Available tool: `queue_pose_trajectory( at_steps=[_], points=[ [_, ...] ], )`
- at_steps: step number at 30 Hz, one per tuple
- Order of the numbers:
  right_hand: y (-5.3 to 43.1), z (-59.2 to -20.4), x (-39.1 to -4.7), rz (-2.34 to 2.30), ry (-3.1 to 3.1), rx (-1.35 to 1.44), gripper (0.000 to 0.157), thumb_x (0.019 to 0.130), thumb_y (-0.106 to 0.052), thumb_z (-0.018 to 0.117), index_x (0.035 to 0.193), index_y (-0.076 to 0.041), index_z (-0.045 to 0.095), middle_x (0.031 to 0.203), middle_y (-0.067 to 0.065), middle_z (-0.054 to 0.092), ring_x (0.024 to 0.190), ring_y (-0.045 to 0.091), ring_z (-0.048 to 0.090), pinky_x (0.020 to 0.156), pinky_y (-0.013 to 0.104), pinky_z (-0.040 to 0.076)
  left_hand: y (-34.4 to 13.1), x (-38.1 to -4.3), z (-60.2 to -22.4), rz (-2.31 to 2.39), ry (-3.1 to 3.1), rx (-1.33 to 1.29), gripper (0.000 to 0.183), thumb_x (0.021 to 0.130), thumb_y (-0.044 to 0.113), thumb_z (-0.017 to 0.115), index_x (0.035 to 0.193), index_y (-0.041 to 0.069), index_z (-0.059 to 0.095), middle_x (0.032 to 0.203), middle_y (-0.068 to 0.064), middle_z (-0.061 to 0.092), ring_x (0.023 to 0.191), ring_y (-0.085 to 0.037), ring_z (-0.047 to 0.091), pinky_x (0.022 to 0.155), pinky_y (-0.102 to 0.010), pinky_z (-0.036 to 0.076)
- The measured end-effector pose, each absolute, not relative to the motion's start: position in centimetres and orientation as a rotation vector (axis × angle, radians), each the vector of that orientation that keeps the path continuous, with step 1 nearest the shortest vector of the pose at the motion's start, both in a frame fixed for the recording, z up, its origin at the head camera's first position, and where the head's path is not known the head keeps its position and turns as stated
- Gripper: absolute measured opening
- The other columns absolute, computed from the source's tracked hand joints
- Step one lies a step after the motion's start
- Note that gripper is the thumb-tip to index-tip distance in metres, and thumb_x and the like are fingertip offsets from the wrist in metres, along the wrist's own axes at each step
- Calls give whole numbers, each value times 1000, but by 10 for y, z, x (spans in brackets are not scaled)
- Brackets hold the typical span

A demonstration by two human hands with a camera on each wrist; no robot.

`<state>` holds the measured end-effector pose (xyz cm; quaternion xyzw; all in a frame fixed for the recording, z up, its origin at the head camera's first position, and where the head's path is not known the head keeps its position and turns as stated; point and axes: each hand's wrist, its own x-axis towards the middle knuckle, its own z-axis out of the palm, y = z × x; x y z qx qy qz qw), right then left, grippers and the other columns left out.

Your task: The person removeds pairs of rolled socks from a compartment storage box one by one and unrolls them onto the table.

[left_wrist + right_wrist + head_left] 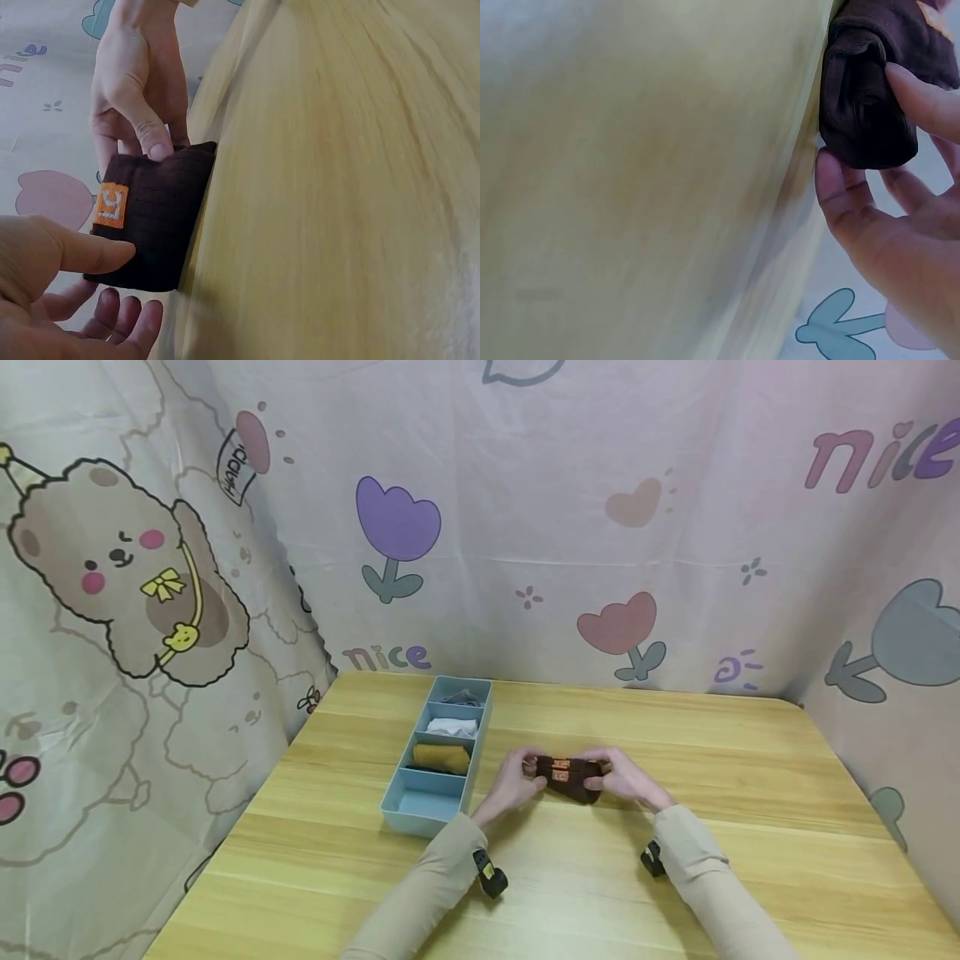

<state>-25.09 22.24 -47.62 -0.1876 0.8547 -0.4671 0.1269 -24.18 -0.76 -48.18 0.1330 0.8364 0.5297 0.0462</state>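
A rolled pair of dark brown ribbed socks [573, 785], with orange patches on the cuffs, is held low over the table in the head view. At its left end, my left hand [516, 783] holds the roll, the thumb lying on the brown knit [154, 202] in the left wrist view. My right hand [621, 777] grips the opposite end between thumb and fingers. The coiled end of the roll [866, 112] faces the right wrist view, with fingertips beneath it.
Left of the hands stands a blue divided box [423, 824]. Its compartments hold a mustard folded cloth item [442, 759], a white one [452, 727] and a greyish one [461, 698]; the nearest compartment shows its bare floor. A printed curtain [495, 527] hangs behind the wooden table [300, 835].
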Motion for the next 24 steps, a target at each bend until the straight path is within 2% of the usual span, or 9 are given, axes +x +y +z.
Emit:
queue_pose_trajectory(
  at_steps=[3,5,8,11,15,17,20,24],
  points=[
    [225,-476,-251,-1347,2467,-606,49,84,5,66,132,6,60,131,33,60,105,32,66,86,37,57,-10,-241,-482,1606,2571,429,30,78,-11,67,108,-4,70,101,-18,66,88,-18,61,79,-27,52],
    [228,-476,-251,-1337,2451,-634,48,86,6,63,133,4,61,133,32,60,108,33,65,86,34,56,-12,-240,-483,1574,2590,448,28,78,-14,61,100,-2,73,100,-17,70,86,-16,61,77,-24,51],
    [231,-476,-253,-1313,2452,-669,46,88,7,60,133,2,62,134,30,60,108,31,63,84,29,54,-15,-238,-485,1523,2599,487,38,75,-18,48,91,1,77,97,-15,75,87,-14,61,74,-22,48],
    [232,-475,-254,-1289,2480,-687,45,89,6,59,133,0,63,135,28,61,109,29,63,84,27,52,-18,-237,-487,1508,2568,497,43,76,-17,42,87,2,79,95,-12,78,91,-14,64,76,-21,49],
    [230,-476,-254,-1266,2546,-705,42,87,7,61,128,0,65,131,27,62,103,27,63,83,29,52,-19,-235,-486,1498,2538,513,32,87,-10,48,90,1,79,93,-13,78,91,-15,69,77,-20,51],
    [229,-477,-253,-1248,2605,-724,39,85,8,63,123,-1,66,127,26,63,101,25,62,84,32,51,-19,-234,-486,1472,2542,527,24,89,-7,55,92,1,78,92,-13,78,86,-13,68,72,-19,49],
    [228,-478,-253,-1237,2675,-758,34,82,9,65,114,-2,66,121,22,64,98,26,59,83,37,51,-19,-233,-485,1436,2534,527,17,88,-6,63,96,-1,77,92,-14,78,80,-10,67,64,-16,46],
    [227,-480,-252,-1230,2712,-757,31,82,7,67,110,-6,67,120,19,65,99,28,56,85,40,50,-19,-233,-485,1422,2505,510,19,85,-11,65,100,-3,75,90,-16,77,78,-12,69,61,-15,48]
  ],
)
